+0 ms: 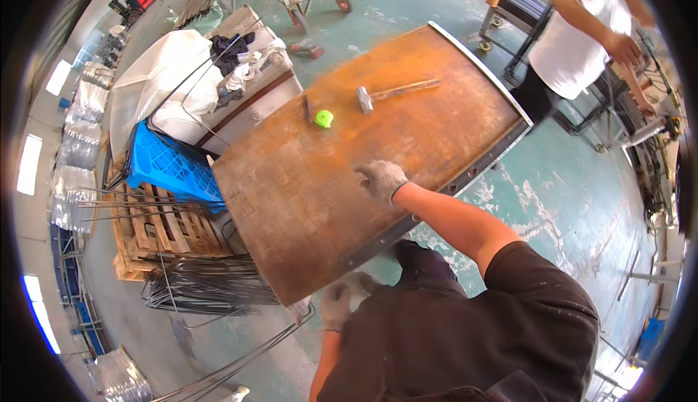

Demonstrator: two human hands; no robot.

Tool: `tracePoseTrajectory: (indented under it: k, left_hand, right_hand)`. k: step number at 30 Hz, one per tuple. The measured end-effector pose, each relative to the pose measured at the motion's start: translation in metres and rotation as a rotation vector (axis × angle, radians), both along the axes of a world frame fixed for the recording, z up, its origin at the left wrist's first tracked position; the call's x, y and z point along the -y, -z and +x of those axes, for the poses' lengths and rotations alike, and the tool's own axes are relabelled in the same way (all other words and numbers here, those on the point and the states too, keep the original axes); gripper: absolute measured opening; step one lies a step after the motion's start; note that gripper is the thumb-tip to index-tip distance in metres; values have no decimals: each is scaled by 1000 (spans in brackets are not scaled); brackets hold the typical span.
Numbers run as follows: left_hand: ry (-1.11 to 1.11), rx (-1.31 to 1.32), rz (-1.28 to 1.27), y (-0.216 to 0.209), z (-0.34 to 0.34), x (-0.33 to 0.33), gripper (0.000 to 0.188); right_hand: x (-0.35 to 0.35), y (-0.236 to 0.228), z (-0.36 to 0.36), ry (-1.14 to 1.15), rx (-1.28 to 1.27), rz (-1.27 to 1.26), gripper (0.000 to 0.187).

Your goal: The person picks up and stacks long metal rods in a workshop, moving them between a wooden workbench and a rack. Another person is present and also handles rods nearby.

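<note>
A rust-stained metal-topped table [283, 206] stretches out in front of me. Over its near half hovers my right hand [382, 179] in a pale knitted glove, fingers loosely bent and apart, with nothing visible in them. My left hand [337, 307], gloved too, is low beside the near left corner of the table; blur hides its fingers. Thin dark rods [273, 340] end close to that hand, and I cannot tell whether it touches them. Farther back on the tabletop lie a hammer [365, 100] with a wooden handle, a bright green tape measure [323, 118] and a slim dark tool [307, 109].
Left of the table are a blue plastic crate [171, 166], a wooden pallet [156, 231] and a heap of bent wire frames [207, 286]. White sheeting [163, 75] covers something behind them. A person in a white shirt [574, 38] stands at the far right near wheeled racks.
</note>
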State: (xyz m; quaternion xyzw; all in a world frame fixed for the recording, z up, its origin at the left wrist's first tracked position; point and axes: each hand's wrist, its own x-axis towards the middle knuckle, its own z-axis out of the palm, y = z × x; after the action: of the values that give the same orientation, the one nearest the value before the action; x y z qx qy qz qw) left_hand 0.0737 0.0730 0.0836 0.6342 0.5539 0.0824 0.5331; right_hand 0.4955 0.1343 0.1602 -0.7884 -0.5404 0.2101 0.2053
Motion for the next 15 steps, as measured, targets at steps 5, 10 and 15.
tracePoseTrajectory:
  k: [5,10,15]
  left_hand:
    - [-70,-114,0,-71,78,-1,28]
    - [-126,-36,98,-75,115,-5,26]
    - [-184,-145,-57,-79,115,-4,29]
  right_hand:
    - [-103,7,65,-154,184,-25,55]
    - [-190,33,101,-271,370,116,60]
    - [-218,21,100,-361,270,-99,42]
